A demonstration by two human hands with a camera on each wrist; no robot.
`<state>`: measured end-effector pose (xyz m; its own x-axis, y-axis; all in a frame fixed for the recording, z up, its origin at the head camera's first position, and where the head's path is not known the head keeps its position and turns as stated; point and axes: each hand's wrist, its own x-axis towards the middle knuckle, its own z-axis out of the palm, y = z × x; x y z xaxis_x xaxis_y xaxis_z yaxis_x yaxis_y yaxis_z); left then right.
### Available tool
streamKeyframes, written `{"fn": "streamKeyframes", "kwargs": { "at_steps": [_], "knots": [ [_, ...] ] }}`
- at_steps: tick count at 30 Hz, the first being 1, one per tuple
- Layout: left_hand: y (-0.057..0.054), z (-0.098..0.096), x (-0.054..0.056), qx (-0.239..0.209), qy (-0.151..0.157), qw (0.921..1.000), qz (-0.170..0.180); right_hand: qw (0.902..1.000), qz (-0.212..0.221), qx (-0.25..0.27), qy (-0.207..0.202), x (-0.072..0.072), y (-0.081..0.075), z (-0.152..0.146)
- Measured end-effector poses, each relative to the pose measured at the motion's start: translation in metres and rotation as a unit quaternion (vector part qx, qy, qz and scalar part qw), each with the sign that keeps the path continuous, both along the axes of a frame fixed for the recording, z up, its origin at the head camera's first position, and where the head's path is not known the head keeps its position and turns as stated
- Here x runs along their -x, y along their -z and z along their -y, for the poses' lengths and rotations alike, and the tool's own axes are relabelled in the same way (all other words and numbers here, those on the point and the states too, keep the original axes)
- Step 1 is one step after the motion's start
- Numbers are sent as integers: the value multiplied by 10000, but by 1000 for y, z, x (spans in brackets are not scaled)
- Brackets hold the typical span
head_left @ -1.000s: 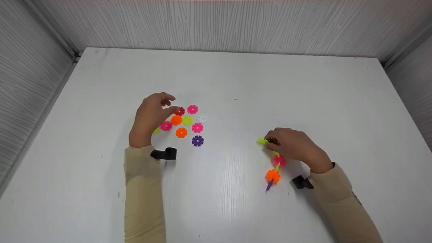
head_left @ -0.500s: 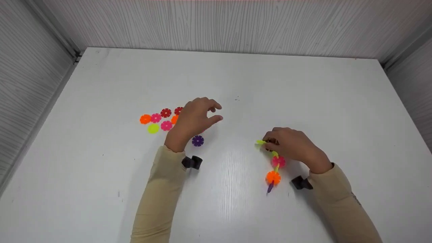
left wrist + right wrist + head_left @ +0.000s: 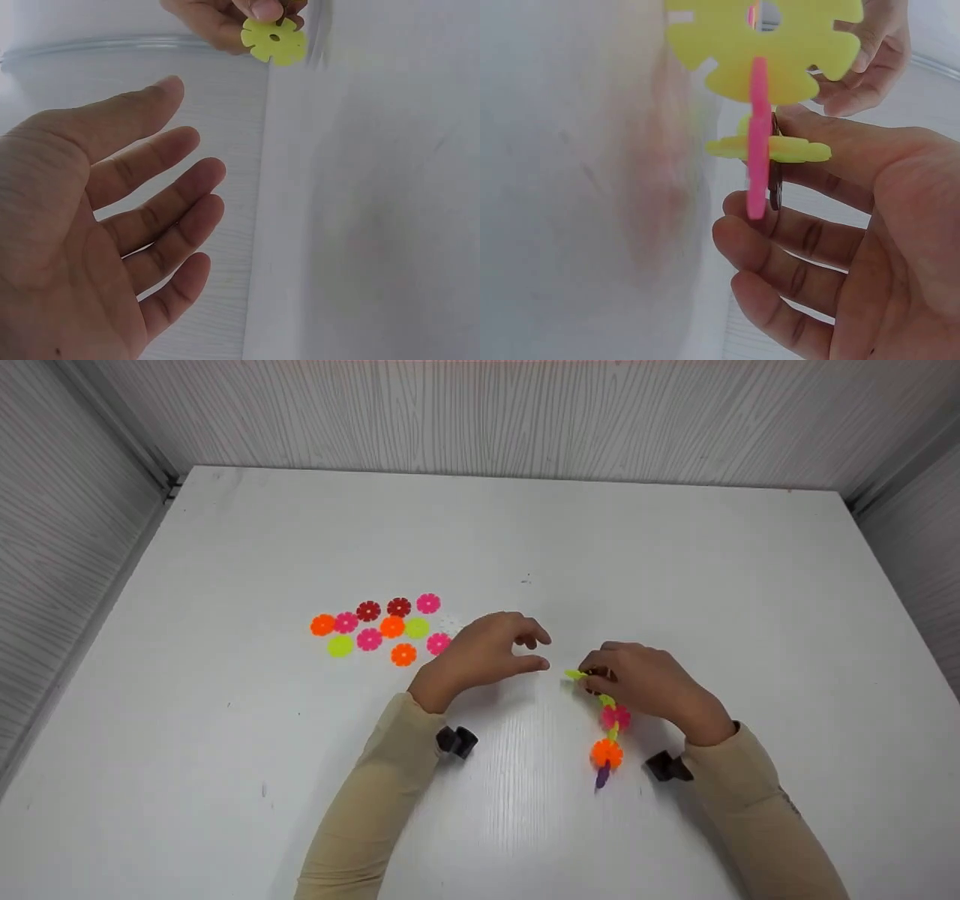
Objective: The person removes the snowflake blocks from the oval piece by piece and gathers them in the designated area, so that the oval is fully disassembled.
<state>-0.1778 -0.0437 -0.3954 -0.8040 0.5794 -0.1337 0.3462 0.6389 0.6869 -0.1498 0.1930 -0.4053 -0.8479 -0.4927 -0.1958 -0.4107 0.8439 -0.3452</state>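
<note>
My right hand [image 3: 645,675] pinches a chain of notched plastic discs slotted together, gripping a dark brownish-red disc [image 3: 776,193] between thumb and fingers. A yellow-green disc [image 3: 574,674] sticks out at the chain's left end. Below the hand the chain runs through a pink disc [image 3: 616,718] and an orange disc [image 3: 607,754] to a purple disc [image 3: 603,775]. My left hand [image 3: 487,651] is held over the table just left of the chain, apart from it. Its palm shows in the left wrist view, with spread, slightly bent fingers [image 3: 199,176] and nothing in them.
Several loose notched discs lie flat at left, among them a red disc [image 3: 368,611], an orange disc [image 3: 403,655] and a yellow-green disc [image 3: 340,646]. A white disc [image 3: 450,625] is partly behind my left hand. The white table [image 3: 675,562] meets panelled walls behind.
My left hand has swept right from the loose discs toward the chain, uncovering most of them and covering a loose purple one. The right hand holds the chain almost still.
</note>
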Motion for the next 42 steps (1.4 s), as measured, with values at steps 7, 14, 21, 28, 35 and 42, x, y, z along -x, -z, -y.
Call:
{"fn": "streamKeyframes", "kwargs": {
  "at_steps": [7, 14, 21, 28, 35, 42],
  "knots": [
    [2, -8, -4, -78, 175, 9995, 239, 9999, -82, 90, -54, -1, 0, 2],
    [11, -19, -7, 175, 249, 9992, 241, 9994, -226, 187, -177, -2, 0, 3],
    [17, -24, -10, 300, 277, 9991, 95, 9987, -337, 306, -248, -3, -1, 4],
    [19, -28, -12, 407, 284, 9979, -417, 9990, -189, 373, -180, -4, -2, 6],
    [17, -28, -12, 513, 242, 9956, -746, 9992, -35, 405, -63, -3, -2, 5],
    [18, -27, -10, 579, 114, 9922, -1095, 9998, 78, 157, -17, -2, -2, 3]
  ]
}}
